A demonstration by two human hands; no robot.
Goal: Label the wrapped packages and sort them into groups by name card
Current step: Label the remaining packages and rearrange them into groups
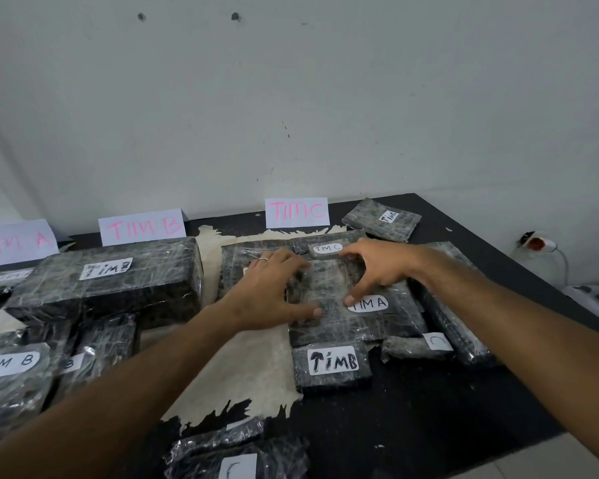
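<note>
A black film-wrapped package labelled TIM A (339, 319) lies on a pile at the table's middle right. My left hand (274, 292) grips its left side, thumb on top. My right hand (377, 264) curls over its far edge, thumb pressing beside the label. Three name cards stand along the wall: TIM A (14, 242), TIM B (140, 226), TIM C (296, 212). A big TIM B package (111, 281) lies before the TIM B card. A TIM C package (325, 248) lies just behind my hands, and a smaller TIM B package (332, 363) in front of them.
More wrapped packages lie at the left (11, 364), at the near edge (237, 461), at the back right (382, 219) and along the pile's right side (453, 316). The black table (429, 409) has a torn pale patch. A wall socket (536, 243) sits beyond its right edge.
</note>
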